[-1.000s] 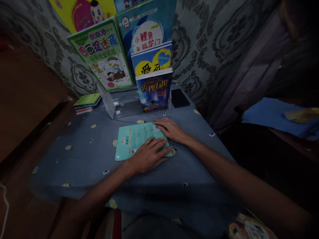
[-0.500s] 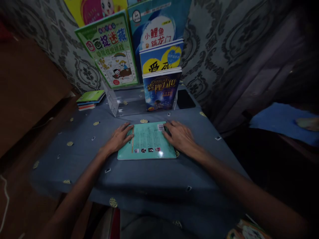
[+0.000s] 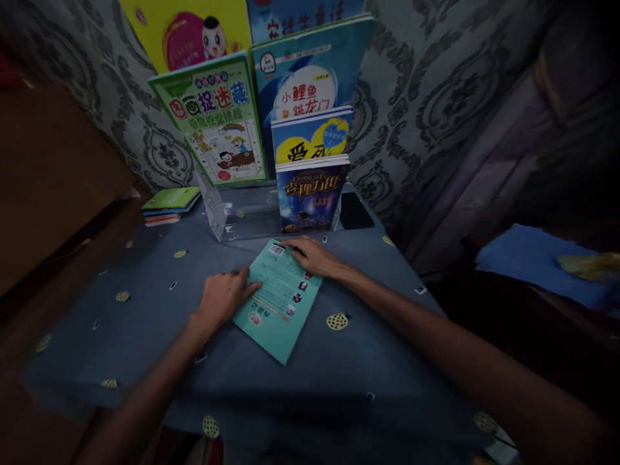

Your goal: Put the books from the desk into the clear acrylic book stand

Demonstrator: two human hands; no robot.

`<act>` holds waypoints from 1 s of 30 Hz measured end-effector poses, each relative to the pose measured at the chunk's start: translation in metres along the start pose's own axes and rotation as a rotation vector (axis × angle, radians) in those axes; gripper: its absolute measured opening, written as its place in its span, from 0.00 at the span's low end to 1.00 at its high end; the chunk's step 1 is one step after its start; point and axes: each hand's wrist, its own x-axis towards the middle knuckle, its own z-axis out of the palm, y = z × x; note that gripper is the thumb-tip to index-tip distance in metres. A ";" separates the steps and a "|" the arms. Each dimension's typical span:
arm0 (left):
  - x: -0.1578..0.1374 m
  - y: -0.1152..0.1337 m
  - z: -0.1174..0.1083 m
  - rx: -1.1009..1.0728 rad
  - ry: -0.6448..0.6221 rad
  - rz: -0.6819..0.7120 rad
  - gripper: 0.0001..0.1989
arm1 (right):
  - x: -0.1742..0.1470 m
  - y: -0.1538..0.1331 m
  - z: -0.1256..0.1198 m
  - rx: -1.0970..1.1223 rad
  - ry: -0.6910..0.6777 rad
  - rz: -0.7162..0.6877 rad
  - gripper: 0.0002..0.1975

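Observation:
A thin turquoise book (image 3: 281,294) lies turned at a slant on the patterned tablecloth, its barcode corner pointing away from me. Print and small portrait photos cover its upper face. My left hand (image 3: 223,294) grips the left edge, thumb on the cover and the other fingers curled at the side. At the far right edge, my right hand (image 3: 312,256) holds the book near the barcode, its thumb resting on the cover. The fingertips under or behind the edges are partly hidden.
Beyond the book, a clear acrylic rack (image 3: 227,219) holds several upright books, including a green picture book (image 3: 225,123) and a dark blue book (image 3: 310,197). A black flat device (image 3: 357,210) lies right of it. A small book stack (image 3: 169,205) sits at left.
The turquoise book has rotated counterclockwise from lying square to slanted. My right hand moved left along with its far corner, and my left hand shifted slightly nearer to me.

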 end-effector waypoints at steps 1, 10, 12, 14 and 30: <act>0.002 0.002 -0.002 0.006 -0.008 -0.001 0.21 | -0.001 -0.002 0.002 -0.025 0.000 -0.002 0.22; 0.063 0.032 0.011 -0.191 0.220 0.324 0.20 | -0.066 -0.034 0.024 -0.210 0.074 -0.063 0.22; 0.074 0.036 0.017 -0.254 0.212 0.353 0.20 | -0.077 -0.035 0.020 -0.223 0.065 -0.019 0.24; 0.079 0.038 0.022 -0.291 0.227 0.360 0.21 | -0.087 -0.033 0.012 -0.225 0.060 0.022 0.25; 0.001 0.086 0.006 -0.144 0.049 0.329 0.39 | -0.096 -0.007 -0.013 0.021 0.138 0.055 0.20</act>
